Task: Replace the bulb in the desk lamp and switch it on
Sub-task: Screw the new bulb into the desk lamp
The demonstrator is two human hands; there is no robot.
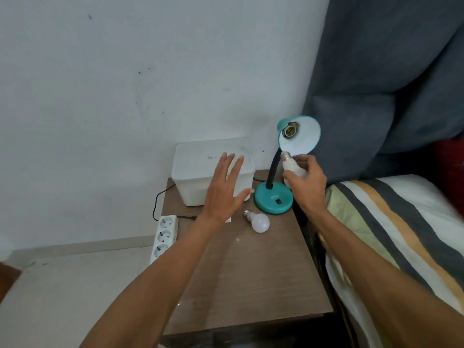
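The right hand [305,183] grips a white bulb [292,169] around its rounded body, fingers curled over it and the thumb on the near side, with the metal screw base pointing up toward the lamp shade [300,135]. The bulb's base sits just below the lower rim of the shade, not yet inside it. The shade is teal outside and white inside, tilted so its opening faces the camera, and the empty socket [290,130] shows at its back (brass threads visible, nothing screwed in).

The left hand [224,188] hovers open above the table, fingers spread wide and holding nothing, in front of a white plastic box [193,169] that stands at the back of the wooden bedside table [251,272].

The desk lamp's round teal base [273,198] rests on the table to the right of the box, with a black gooseneck [273,169] rising from it and a small black switch [278,202] on its top face. A 2nd white bulb [257,220] lies on its side on the table just in front of the base, apart from it, screw end pointing back and left.

A white power strip [164,234] hangs at the table's left edge with a black cord [160,197] running up behind the box. A striped bed cover [401,234] lies to the right.
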